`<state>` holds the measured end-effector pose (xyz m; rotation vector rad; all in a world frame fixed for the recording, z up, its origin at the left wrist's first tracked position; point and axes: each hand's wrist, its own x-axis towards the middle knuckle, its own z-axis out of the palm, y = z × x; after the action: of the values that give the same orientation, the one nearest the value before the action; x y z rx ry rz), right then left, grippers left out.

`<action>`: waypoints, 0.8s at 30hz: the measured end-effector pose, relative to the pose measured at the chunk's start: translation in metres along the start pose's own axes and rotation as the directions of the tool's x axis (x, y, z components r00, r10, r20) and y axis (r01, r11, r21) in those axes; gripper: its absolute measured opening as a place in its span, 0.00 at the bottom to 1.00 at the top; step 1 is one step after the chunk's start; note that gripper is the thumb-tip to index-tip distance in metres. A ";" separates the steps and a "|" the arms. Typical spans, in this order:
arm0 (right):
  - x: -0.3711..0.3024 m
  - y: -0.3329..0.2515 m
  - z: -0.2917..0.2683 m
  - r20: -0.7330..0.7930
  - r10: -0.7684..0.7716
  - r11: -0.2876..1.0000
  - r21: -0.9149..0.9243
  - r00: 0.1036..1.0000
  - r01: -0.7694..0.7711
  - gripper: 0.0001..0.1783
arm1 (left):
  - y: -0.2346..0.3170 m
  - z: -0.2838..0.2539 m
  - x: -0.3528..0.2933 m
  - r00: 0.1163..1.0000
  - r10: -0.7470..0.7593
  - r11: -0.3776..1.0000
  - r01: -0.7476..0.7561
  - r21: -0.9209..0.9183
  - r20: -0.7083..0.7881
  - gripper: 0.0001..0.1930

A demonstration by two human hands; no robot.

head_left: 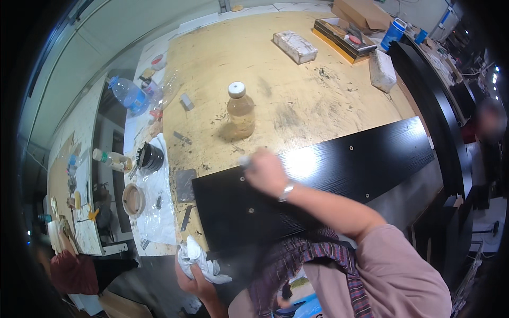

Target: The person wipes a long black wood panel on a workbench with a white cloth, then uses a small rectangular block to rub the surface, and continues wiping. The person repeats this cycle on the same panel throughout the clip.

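A long black board (318, 185) with small round metal fittings lies across the near side of the worktable. My right hand (268, 172) is closed over the board's far edge. A small pale thing pokes out at its fingertips, too blurred to name. My left hand (195, 281) grips a crumpled white cloth (204, 259) beside the board's near left corner. Beyond my right hand a clear bottle (241, 114) with a white cap stands upright, with yellowish liquid inside. A dark flat square piece (185, 185) and a narrow dark strip (186, 217) lie left of the board.
To the left are a black container (150, 157), a round tan ring (133, 200), a lying bottle (112, 160) and a large clear bottle (129, 95). Wrapped blocks (295, 46) and an open box (343, 40) sit at the back right. Another person (74, 267) is at far left.
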<state>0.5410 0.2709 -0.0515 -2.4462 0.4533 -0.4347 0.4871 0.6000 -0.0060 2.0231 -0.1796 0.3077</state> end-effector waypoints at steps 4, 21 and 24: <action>-0.025 0.135 -0.108 -0.299 0.204 0.909 -0.295 0.932 -0.293 0.08 | 0.003 0.002 -0.009 0.996 -0.087 0.996 0.086 -0.036 -0.003 0.23; -0.056 0.251 -0.223 -0.260 0.249 0.934 -0.191 0.933 -0.303 0.07 | 0.138 0.197 -0.032 0.750 0.344 0.929 -0.186 -0.320 0.564 0.25; -0.070 0.346 -0.296 -0.343 0.299 0.874 -0.276 0.891 -0.400 0.09 | 0.152 0.233 -0.057 0.778 0.278 0.947 -0.121 -0.299 0.564 0.25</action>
<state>0.2833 -0.1113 -0.0531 -2.5487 1.1719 -0.6001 0.4253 0.3228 0.0062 1.7897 -0.8025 -0.2378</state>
